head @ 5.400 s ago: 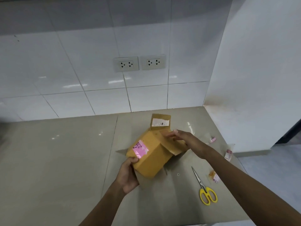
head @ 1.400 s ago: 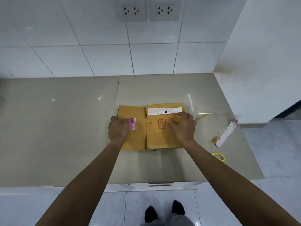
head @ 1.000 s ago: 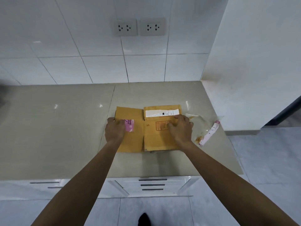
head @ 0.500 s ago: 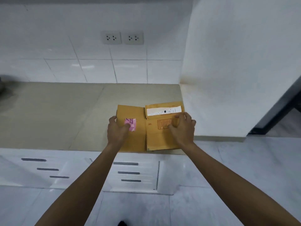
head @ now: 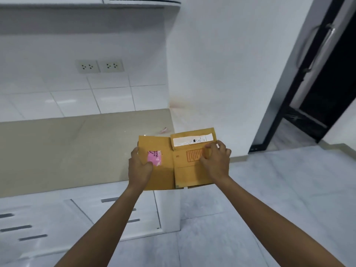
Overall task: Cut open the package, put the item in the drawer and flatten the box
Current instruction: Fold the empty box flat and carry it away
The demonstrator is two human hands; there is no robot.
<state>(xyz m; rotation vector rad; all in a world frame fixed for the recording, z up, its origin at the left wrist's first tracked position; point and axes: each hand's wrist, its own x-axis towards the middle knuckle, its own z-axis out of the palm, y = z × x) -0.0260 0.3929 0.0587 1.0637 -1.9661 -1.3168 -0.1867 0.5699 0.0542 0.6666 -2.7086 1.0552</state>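
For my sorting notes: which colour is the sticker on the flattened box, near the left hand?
Pink sticker, seen best in the head view.

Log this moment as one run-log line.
stage: box flattened | flattened box: held off the counter edge | left hand: gripping | right hand: gripping | drawers: shut

Both hands (head: 140,166) (head: 216,160) outstretched, fingers gripping
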